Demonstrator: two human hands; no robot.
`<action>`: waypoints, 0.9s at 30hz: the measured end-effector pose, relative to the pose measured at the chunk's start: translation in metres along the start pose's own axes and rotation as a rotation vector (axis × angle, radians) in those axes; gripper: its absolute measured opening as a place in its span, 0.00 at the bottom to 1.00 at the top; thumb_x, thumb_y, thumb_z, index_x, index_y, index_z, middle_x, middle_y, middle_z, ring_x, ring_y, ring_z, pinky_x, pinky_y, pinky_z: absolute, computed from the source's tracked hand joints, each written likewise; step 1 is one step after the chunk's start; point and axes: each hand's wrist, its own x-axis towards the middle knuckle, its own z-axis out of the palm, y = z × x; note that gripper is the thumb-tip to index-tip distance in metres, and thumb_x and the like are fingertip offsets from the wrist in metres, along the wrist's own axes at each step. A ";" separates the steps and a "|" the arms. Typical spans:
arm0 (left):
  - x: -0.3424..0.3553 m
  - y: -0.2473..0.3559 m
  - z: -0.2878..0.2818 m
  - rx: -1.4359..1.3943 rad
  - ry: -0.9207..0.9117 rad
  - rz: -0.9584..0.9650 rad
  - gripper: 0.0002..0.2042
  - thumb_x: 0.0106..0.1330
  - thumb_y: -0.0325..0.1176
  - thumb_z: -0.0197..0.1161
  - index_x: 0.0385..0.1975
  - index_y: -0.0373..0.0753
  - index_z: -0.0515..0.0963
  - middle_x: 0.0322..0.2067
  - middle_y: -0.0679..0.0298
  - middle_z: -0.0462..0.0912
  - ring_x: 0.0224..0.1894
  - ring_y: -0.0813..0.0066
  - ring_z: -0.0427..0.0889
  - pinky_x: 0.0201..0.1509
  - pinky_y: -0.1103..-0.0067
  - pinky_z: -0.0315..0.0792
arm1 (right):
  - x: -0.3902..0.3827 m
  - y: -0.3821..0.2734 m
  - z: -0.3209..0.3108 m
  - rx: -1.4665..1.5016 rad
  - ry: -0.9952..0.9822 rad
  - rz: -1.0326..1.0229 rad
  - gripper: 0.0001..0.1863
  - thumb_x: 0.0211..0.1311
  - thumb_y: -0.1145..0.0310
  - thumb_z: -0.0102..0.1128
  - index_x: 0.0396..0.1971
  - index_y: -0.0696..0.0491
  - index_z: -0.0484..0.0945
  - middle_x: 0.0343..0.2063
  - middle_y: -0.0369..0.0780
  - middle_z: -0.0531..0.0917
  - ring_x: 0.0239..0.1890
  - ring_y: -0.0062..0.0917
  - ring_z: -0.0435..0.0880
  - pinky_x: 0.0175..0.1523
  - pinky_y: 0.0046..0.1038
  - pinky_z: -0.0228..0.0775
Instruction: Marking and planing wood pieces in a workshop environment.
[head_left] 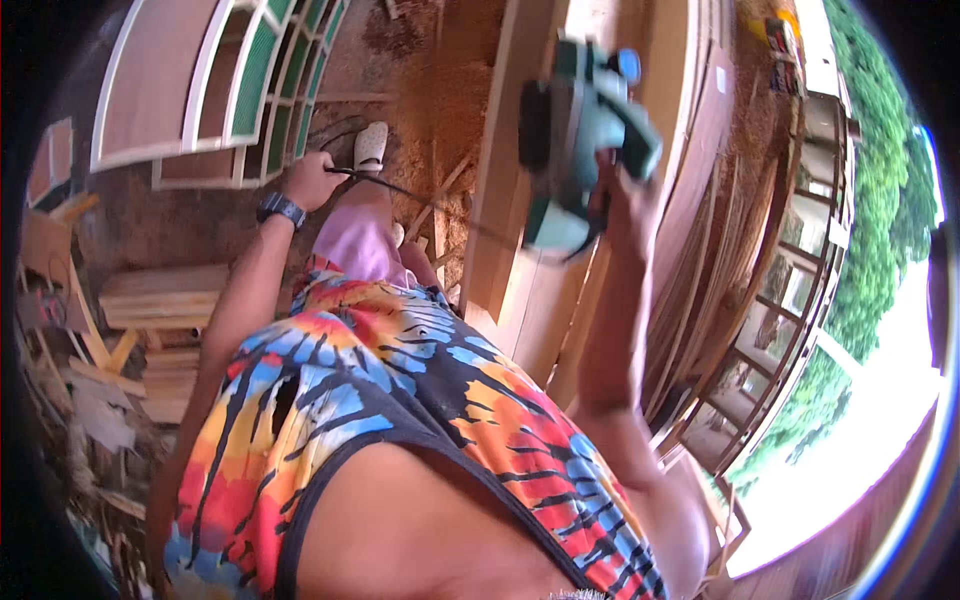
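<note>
Right hand (615,200) grips a green electric planer (575,140) lifted above the long board's (500,180) near end — left hand (312,182) closed on its cord (420,200), which needs clearing before planing.

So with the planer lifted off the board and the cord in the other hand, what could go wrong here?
Two risks stand out. The right hand alone holds the green electric planer up above the wooden board, so a slip could drop it onto the wood or toward the legs. The left hand grips the black cord, which runs across the body near the white shoe; it could snag or trip.
</note>
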 end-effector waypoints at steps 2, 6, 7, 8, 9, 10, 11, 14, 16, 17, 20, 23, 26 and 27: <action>-0.016 -0.003 0.015 0.083 -0.053 0.036 0.16 0.56 0.43 0.72 0.26 0.34 0.82 0.32 0.43 0.85 0.39 0.44 0.85 0.43 0.59 0.78 | -0.079 0.023 -0.001 -0.031 0.068 0.072 0.11 0.60 0.67 0.70 0.29 0.56 0.77 0.16 0.33 0.77 0.14 0.16 0.74 0.20 0.22 0.64; -0.044 0.009 0.058 0.186 -0.231 0.106 0.10 0.50 0.35 0.68 0.24 0.34 0.82 0.33 0.45 0.85 0.40 0.46 0.85 0.46 0.60 0.78 | -0.196 0.065 -0.005 -0.083 0.077 0.245 0.12 0.56 0.69 0.73 0.32 0.58 0.78 0.17 0.32 0.77 0.16 0.15 0.74 0.21 0.21 0.64; -0.052 0.011 0.068 0.146 -0.305 0.115 0.09 0.50 0.34 0.67 0.25 0.34 0.82 0.33 0.45 0.85 0.41 0.46 0.85 0.47 0.61 0.78 | -0.219 0.074 -0.007 0.000 0.065 0.276 0.12 0.55 0.70 0.74 0.32 0.58 0.78 0.18 0.32 0.78 0.16 0.15 0.74 0.22 0.21 0.65; -0.059 0.013 0.077 0.138 -0.278 0.159 0.09 0.49 0.34 0.66 0.25 0.34 0.82 0.34 0.44 0.85 0.41 0.45 0.85 0.47 0.60 0.78 | -0.236 0.083 -0.008 0.036 0.060 0.324 0.12 0.53 0.71 0.75 0.31 0.57 0.79 0.17 0.32 0.78 0.16 0.15 0.73 0.22 0.20 0.64; -0.065 0.013 0.082 0.147 -0.278 0.151 0.09 0.49 0.34 0.66 0.25 0.34 0.82 0.34 0.44 0.85 0.41 0.45 0.85 0.47 0.60 0.78 | -0.248 0.091 -0.007 0.066 0.071 0.338 0.13 0.52 0.71 0.76 0.31 0.58 0.79 0.17 0.32 0.78 0.17 0.15 0.74 0.22 0.20 0.64; -0.071 0.014 0.088 0.142 -0.276 0.124 0.09 0.49 0.34 0.66 0.25 0.34 0.82 0.34 0.44 0.85 0.41 0.45 0.84 0.47 0.60 0.78 | -0.254 0.099 -0.005 -0.029 0.077 0.303 0.13 0.51 0.71 0.77 0.31 0.58 0.79 0.16 0.32 0.78 0.17 0.15 0.74 0.23 0.20 0.64; -0.075 0.015 0.092 0.126 -0.278 0.107 0.09 0.49 0.33 0.66 0.25 0.33 0.82 0.34 0.44 0.84 0.41 0.45 0.84 0.47 0.61 0.78 | -0.258 0.105 -0.005 -0.124 0.084 0.265 0.13 0.51 0.72 0.77 0.31 0.58 0.79 0.16 0.32 0.78 0.17 0.15 0.74 0.23 0.21 0.64; -0.081 0.013 0.092 0.139 -0.220 0.143 0.08 0.49 0.32 0.65 0.25 0.33 0.81 0.34 0.43 0.84 0.41 0.43 0.84 0.47 0.61 0.78 | -0.250 0.104 -0.007 -0.012 0.066 0.328 0.12 0.51 0.72 0.76 0.31 0.57 0.79 0.17 0.32 0.78 0.18 0.15 0.74 0.23 0.21 0.65; -0.078 0.013 0.085 0.083 -0.221 0.109 0.08 0.49 0.30 0.65 0.25 0.33 0.80 0.33 0.43 0.84 0.41 0.43 0.84 0.46 0.61 0.77 | -0.233 0.092 -0.006 0.004 0.063 0.326 0.12 0.52 0.72 0.76 0.31 0.57 0.79 0.17 0.32 0.78 0.17 0.15 0.74 0.23 0.22 0.65; -0.075 0.013 0.081 0.080 -0.209 0.121 0.08 0.49 0.30 0.65 0.25 0.33 0.80 0.33 0.43 0.84 0.41 0.43 0.84 0.46 0.61 0.77 | -0.220 0.084 -0.005 0.022 0.045 0.333 0.12 0.52 0.72 0.75 0.31 0.57 0.79 0.17 0.32 0.78 0.17 0.15 0.74 0.23 0.22 0.65; -0.060 0.012 0.068 0.059 -0.156 0.078 0.08 0.49 0.31 0.64 0.26 0.33 0.80 0.33 0.43 0.84 0.41 0.43 0.84 0.46 0.60 0.77 | -0.169 0.055 0.000 -0.030 0.010 0.316 0.12 0.54 0.70 0.75 0.31 0.57 0.79 0.16 0.32 0.78 0.16 0.15 0.74 0.23 0.23 0.65; -0.040 0.013 0.056 0.076 -0.075 0.061 0.10 0.52 0.33 0.68 0.25 0.32 0.80 0.33 0.42 0.84 0.39 0.43 0.84 0.44 0.60 0.77 | -0.104 0.028 0.009 -0.073 0.025 0.272 0.11 0.55 0.69 0.74 0.30 0.57 0.79 0.15 0.32 0.77 0.15 0.15 0.74 0.22 0.23 0.65; -0.020 0.016 0.043 -0.015 -0.007 0.002 0.17 0.55 0.40 0.77 0.24 0.32 0.80 0.29 0.42 0.83 0.35 0.43 0.84 0.38 0.63 0.77 | -0.033 -0.001 0.017 -0.082 -0.013 0.140 0.11 0.54 0.69 0.73 0.27 0.57 0.79 0.14 0.34 0.77 0.13 0.17 0.73 0.20 0.23 0.64; -0.014 0.019 0.039 -0.006 0.010 0.015 0.17 0.55 0.40 0.77 0.24 0.32 0.80 0.29 0.42 0.83 0.35 0.43 0.84 0.38 0.63 0.77 | -0.009 -0.010 0.020 -0.063 -0.014 0.091 0.10 0.53 0.70 0.72 0.26 0.57 0.79 0.14 0.34 0.77 0.12 0.18 0.73 0.19 0.24 0.63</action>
